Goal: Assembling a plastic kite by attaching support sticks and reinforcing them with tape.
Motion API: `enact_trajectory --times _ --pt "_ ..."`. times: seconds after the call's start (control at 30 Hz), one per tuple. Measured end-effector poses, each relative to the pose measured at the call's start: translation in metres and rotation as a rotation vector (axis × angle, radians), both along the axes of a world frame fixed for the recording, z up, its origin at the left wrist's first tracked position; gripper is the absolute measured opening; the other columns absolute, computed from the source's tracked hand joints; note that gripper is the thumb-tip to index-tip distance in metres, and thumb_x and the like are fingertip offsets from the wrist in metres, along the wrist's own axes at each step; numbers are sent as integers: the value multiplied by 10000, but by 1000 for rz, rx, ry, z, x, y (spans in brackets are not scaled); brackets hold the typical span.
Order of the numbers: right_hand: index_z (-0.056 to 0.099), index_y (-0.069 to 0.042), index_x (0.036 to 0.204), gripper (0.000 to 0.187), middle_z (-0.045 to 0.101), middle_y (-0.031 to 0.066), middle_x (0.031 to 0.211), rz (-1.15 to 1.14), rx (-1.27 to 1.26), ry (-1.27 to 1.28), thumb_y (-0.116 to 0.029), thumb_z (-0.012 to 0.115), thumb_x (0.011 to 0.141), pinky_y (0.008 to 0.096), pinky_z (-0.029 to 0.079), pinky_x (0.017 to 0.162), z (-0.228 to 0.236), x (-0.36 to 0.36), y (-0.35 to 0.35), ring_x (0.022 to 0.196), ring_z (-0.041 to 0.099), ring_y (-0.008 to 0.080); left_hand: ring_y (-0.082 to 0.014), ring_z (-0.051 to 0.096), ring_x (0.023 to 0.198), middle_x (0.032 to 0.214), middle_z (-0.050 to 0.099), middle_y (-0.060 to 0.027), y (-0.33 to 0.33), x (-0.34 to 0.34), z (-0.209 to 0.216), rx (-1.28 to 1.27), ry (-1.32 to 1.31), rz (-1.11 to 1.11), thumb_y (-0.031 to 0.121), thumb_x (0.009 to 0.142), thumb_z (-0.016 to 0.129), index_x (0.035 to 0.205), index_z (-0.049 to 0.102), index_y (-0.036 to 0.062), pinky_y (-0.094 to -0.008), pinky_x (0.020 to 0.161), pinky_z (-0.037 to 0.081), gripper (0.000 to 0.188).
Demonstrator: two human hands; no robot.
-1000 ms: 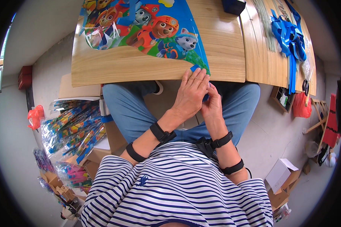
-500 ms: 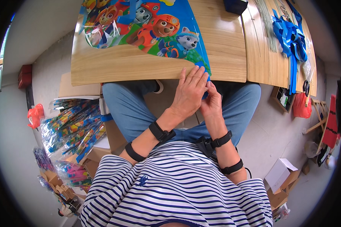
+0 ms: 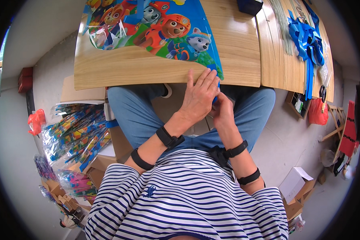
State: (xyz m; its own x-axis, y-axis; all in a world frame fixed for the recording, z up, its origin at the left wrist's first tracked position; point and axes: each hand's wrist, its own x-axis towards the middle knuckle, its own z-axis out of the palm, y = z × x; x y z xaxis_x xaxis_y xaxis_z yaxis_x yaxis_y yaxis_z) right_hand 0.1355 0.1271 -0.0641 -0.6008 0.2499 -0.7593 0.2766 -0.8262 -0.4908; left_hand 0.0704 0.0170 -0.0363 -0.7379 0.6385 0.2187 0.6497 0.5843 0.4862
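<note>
Two hands on one corner: the left hand (image 3: 199, 97) lies flat with fingers spread, pressing the cartoon foil sheet (image 3: 156, 30) at the wooden table (image 3: 148, 72) front edge. Right hand (image 3: 222, 110), just under that edge, grip hidden. I'd keep the corner pinned and taut.

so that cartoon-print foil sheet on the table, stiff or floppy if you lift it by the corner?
Probably floppy: the cartoon-print sheet lies flat and thin, its corner overhanging the table edge at the left hand. Likely light. Its glossy, glare-catching surface suggests it is slippery.
</note>
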Motion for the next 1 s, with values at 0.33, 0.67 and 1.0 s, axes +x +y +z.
enact_trajectory --times 0.33,0.67,1.0 --pt "667 38 934 154 665 58 770 441 1174 145 -79 726 853 271 498 663 46 -34 61 703 593 107 -279 434 1404 1449 516 -131 -2 -2 -1 -95 30 -26 143 888 676 1316 585 -7 -672 1155 194 463" --pt "687 -25 806 235 678 106 691 740 1378 51 -216 814 755 363 510 610 30 -99 58 666 668 226 -260 406 1429 1464 493 -119 -8 -7 1 -45 -14 -57 132 879 685 1281 605 -5 -747 1104 202 433" --pt "662 -88 749 276 693 82 756 772 1579 -111 -299 835 710 421 508 627 29 -102 46 707 675 290 -266 403 1432 1466 493 -122 -14 -13 4 -52 -18 -109 133 862 700 1270 615 12 -737 1106 211 434"
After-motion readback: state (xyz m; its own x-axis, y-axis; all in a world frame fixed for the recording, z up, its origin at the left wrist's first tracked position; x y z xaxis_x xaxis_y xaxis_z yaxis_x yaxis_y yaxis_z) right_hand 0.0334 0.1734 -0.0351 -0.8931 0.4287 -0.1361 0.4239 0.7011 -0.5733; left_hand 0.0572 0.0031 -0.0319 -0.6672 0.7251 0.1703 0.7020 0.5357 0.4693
